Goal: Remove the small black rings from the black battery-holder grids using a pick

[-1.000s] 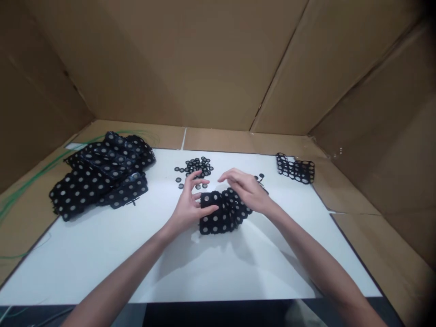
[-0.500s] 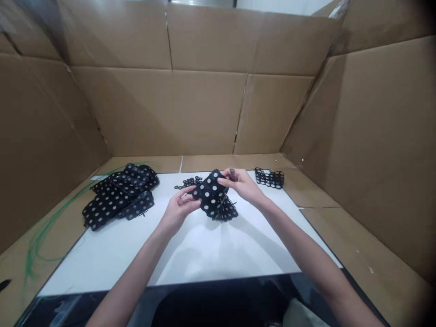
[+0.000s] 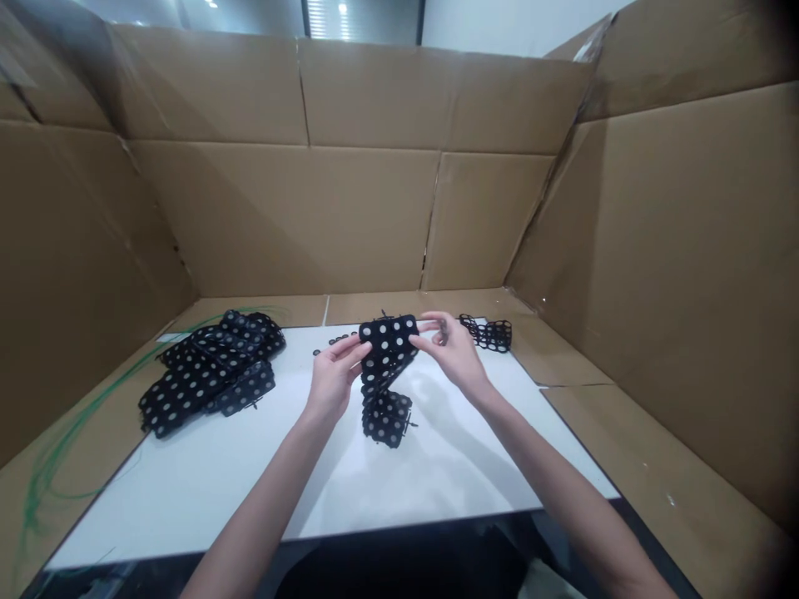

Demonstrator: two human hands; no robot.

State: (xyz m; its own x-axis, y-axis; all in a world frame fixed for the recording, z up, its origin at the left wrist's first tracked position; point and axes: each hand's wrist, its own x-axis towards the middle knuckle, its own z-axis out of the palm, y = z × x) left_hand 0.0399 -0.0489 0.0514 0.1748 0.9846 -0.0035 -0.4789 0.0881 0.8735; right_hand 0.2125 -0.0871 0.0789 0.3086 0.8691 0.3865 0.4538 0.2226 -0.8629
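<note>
A black strip of linked cells with white dots hangs lifted above the white board. Its lower end trails down toward the board. My left hand pinches the strip's upper left edge. My right hand grips its upper right edge, fingers closed on it. Both hands are raised near the middle of the board.
A heap of similar dotted black strips lies at the board's left. Small black rings sit behind my left hand. An open black grid piece rests at the far right corner. Green wires run along the left. Cardboard walls enclose everything.
The strip went from lying bunched on the board to being lifted and unfolded between both hands, now hanging lengthwise. The camera has tilted up, showing more of the walls.
</note>
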